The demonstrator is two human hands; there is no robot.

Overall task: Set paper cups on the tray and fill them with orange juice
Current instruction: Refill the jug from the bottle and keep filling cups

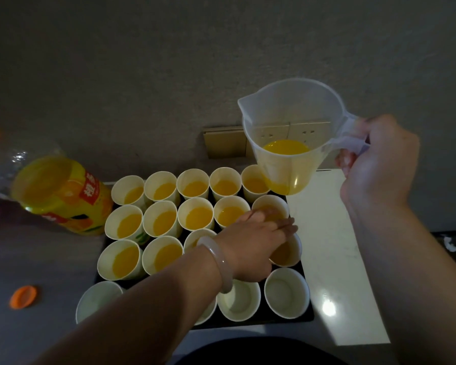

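**A:** From the head view, where do the cups stand?

**B:** The paper cups point(162, 189) sit in rows on a black tray point(310, 316), which lies on the counter point(334, 259) against the wall. The far rows hold orange juice point(195, 188). The empty cups point(286, 292) are in the row nearest the person.

**A:** And the hands?

**B:** The right hand point(379, 164) has its fingers curled round the handle of a clear measuring jug point(290, 122). It holds the jug in the air above the tray's far right corner, spout turned left, with a little juice in the bottom.

**A:** The left one?

**B:** The left hand point(250, 243) reaches across the tray from the near left, with a pale bangle point(219, 262) on the wrist. Its fingers point(284, 225) are stretched out flat and blurred, over the cups at the right end of the middle rows. I cannot tell whether they touch a rim.

**A:** Anything beside the tray?

**B:** A large juice bottle point(63, 196) with a yellow label leans just left of the tray, partly full. An orange cap point(23, 296) lies on the counter at the near left, well apart from the bottle. Wall sockets point(308, 133) show through the jug.
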